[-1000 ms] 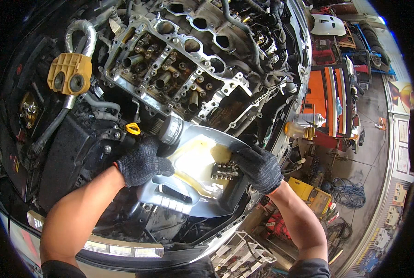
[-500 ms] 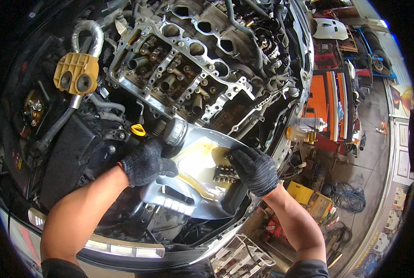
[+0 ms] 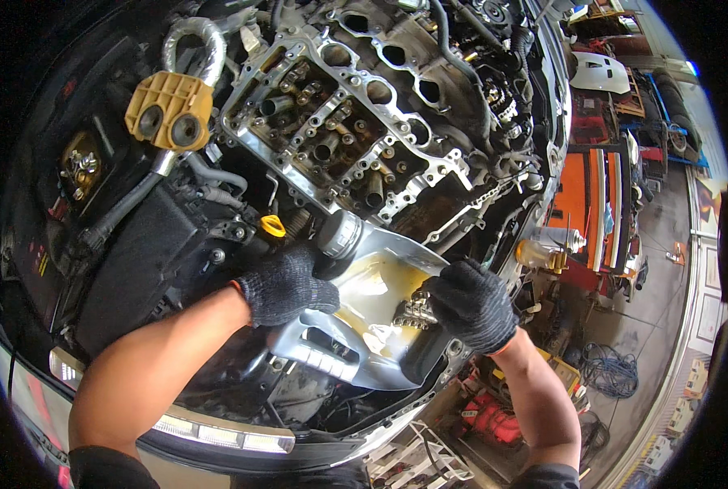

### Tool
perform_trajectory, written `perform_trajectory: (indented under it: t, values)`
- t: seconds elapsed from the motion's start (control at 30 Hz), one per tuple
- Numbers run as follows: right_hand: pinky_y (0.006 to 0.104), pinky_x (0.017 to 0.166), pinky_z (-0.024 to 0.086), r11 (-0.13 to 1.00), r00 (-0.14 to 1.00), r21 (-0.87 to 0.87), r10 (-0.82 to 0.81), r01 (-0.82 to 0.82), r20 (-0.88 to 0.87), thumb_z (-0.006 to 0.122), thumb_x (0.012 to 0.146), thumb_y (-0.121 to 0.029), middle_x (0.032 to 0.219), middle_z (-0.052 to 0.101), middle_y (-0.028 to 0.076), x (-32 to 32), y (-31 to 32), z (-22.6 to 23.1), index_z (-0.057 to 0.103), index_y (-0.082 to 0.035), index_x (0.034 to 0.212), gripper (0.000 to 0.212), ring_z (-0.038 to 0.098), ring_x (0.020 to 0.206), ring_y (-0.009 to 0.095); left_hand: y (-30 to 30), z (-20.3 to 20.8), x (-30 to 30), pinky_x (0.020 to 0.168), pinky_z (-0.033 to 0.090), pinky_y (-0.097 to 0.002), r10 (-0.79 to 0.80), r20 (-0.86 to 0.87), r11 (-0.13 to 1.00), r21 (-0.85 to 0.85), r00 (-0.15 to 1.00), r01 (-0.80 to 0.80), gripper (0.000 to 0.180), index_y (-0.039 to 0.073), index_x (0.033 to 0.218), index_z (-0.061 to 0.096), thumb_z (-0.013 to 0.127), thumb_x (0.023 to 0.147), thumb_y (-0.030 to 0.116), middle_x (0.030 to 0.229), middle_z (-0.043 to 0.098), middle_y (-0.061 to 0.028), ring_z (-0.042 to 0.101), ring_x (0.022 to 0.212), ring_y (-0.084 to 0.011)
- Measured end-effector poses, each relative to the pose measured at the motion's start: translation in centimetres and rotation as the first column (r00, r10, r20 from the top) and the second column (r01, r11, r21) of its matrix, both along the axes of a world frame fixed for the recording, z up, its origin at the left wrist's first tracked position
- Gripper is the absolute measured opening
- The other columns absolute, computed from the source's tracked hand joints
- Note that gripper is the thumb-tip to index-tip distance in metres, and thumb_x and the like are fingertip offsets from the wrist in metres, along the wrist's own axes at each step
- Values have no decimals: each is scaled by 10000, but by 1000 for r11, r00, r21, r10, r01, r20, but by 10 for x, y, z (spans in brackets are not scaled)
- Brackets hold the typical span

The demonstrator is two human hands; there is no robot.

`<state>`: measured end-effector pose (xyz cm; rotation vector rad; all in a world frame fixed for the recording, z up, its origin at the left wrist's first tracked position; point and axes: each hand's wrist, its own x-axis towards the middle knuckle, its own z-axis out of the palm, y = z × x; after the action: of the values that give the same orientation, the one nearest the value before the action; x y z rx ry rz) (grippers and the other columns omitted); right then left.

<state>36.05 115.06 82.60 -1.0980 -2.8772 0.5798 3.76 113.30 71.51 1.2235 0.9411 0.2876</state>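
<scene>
A grey plastic jug point(image 3: 405, 246) with one side cut away lies over the front of an engine bay, its round cap point(image 3: 339, 235) toward the engine. Yellowish oil and a cluster of small shiny metal engine parts point(image 3: 413, 313) are inside. My left hand point(image 3: 289, 287), in a dark knitted glove, is closed on the jug's near left edge, between cap and handle. My right hand point(image 3: 472, 305), gloved alike, reaches over the right side with fingers curled down at the metal parts. Whatever its fingertips pinch is hidden.
Beyond the jug sits the opened cylinder head point(image 3: 286, 186). A yellow dipstick handle point(image 3: 273, 226) stands by my left hand. A tan two-holed block point(image 3: 168, 112) lies at far left. Past the right fender are a spray can point(image 3: 564, 238), an orange tool cabinet point(image 3: 572, 191) and coiled cable point(image 3: 610, 368).
The whole view has shifted, so the engine and jug appear farther right. My right hand's fingers have curled in closer to the metal parts. The left hand keeps its hold on the jug.
</scene>
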Motion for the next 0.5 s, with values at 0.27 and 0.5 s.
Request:
perform_trajectory:
  t: [0.27,0.5]
  values:
    - [475,882,556,973,979,208,131,-98,-153,843,734,-79,1166,659,194,-47,99,6,776,-81,1019,292,653,1056,396,-2,-7,3,966,561,-436,38,25,993,109,999,-41,604,-62,1270,648,860,811,268,1177,720,-274,713,1094,-375]
    - [478,1044,521,928,994,357,94,-109,57,812,817,-161,1506,539,155,-105,191,-73,739,-165,1287,476,544,1310,405,-4,-10,3,932,569,-452,-34,-34,948,317,999,43,465,-27,1137,727,833,850,323,1084,740,-251,720,1038,-386]
